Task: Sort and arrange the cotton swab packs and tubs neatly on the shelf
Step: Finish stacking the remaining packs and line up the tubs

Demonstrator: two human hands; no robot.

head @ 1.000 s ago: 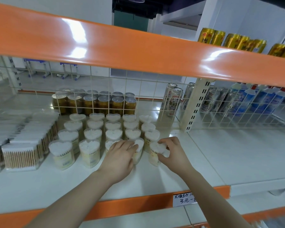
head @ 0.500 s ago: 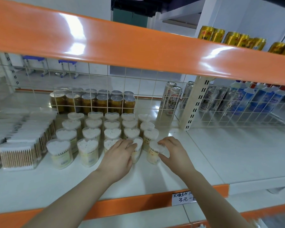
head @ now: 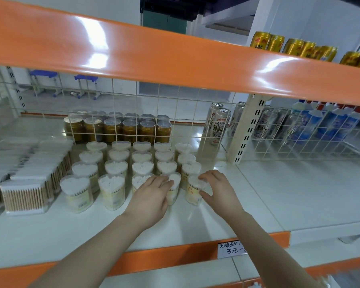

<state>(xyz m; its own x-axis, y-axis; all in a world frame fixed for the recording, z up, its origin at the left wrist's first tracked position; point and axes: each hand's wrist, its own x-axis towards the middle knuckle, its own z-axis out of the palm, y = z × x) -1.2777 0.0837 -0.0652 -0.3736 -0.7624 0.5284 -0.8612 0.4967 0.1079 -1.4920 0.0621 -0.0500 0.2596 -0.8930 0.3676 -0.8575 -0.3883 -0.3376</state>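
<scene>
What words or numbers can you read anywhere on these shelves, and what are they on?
"3元" with a dash after it: handwritten price tag on the shelf's front edge; its upper line is cut off and unclear.
Heart-shaped swab tubs: labels too blurred.
Gold cans: too small.
Silver cans: lettering unreadable.

White shelf (head: 195, 223) (orange front edge) carries heart-shaped swab tubs (head: 116, 169) beside boxed swab packs (head: 25, 196).
</scene>
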